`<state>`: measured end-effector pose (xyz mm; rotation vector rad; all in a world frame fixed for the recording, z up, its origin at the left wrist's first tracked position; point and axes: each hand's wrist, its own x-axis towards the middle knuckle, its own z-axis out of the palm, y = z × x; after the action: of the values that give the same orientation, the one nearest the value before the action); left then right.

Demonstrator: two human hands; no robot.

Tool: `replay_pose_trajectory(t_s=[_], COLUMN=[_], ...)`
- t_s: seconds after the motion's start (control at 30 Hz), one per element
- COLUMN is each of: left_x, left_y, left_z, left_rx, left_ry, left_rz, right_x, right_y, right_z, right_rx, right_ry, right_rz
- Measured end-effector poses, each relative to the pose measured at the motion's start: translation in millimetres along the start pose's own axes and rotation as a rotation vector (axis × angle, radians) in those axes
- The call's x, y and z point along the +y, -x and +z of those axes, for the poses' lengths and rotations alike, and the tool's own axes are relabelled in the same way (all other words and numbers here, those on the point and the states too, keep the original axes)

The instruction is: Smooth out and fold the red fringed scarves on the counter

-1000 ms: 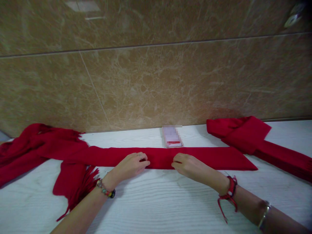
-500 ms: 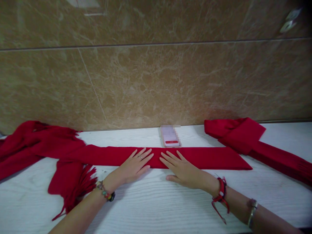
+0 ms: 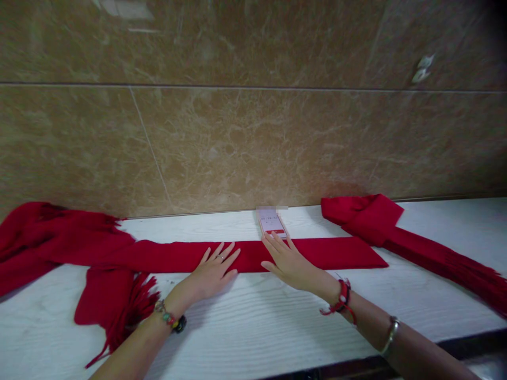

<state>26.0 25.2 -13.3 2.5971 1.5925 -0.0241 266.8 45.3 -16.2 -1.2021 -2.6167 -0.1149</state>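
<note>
A red scarf lies across the white surface, its middle folded into a long flat band with a slanted right end. Toward the left it becomes a loose heap with a fringe hanging forward. My left hand rests flat on the band with fingers spread, a ring on one finger. Just right of it, my right hand lies over the band, fingers stretched toward the far edge. Its fingertips reach the near end of a phone. A second stretch of red fabric, folded over and fringed at its right end, lies beyond the band's right end.
A brown marble-tiled wall rises directly behind the white tabletop. The tabletop's dark front edge shows at the lower right. A small white fitting is on the wall at the upper right.
My right hand has slid away from me over the band, its fingertips now at the phone. My left hand stays nearly in place. The view has shifted slightly, showing the table's front edge.
</note>
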Motion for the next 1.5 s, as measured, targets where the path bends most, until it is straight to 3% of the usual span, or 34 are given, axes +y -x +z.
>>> replay_pose_trajectory(t_s=[0.1,0.23,0.33,0.43,0.57,0.7,0.8,1.07,1.17,1.3,1.4,1.5], left_x=[-1,-6,-10,-7,7,17,14,14,15,15,14,14], left_y=[0,0,-1,-5,-11,-13,-11,-11,-13,-13,-13,-13], left_z=[-0.6,3.3,11.8,16.3,10.3,5.9,5.9,5.7,8.6,13.6,14.8,13.9], left_rx=[0.012,0.034,0.109,0.238,0.326,0.189,0.137,0.082,0.087,0.118,0.127,0.119], left_ry=[0.002,-0.021,-0.054,-0.101,-0.136,-0.1,-0.082,-0.067,-0.072,-0.075,-0.072,-0.054], left_rz=[-0.002,0.001,0.0,0.004,0.095,0.232,0.252,0.145,0.094,0.042,0.05,0.061], right_x=[11,52,86,101,74,35,37,144,164,147,110,66], right_y=[8,48,80,93,69,33,34,113,126,116,90,52], right_z=[11,17,9,-3,-9,-5,-1,-7,-15,-23,-24,-20], right_rx=[-0.035,-0.065,-0.066,-0.08,-0.001,-0.004,-0.027,-0.094,-0.07,-0.014,0.041,0.031], right_ry=[0.048,0.118,0.203,0.236,0.174,0.087,0.111,0.413,0.427,0.348,0.214,0.127], right_rz=[0.05,0.087,0.17,0.176,0.171,0.084,0.075,0.107,0.136,0.139,0.149,0.027])
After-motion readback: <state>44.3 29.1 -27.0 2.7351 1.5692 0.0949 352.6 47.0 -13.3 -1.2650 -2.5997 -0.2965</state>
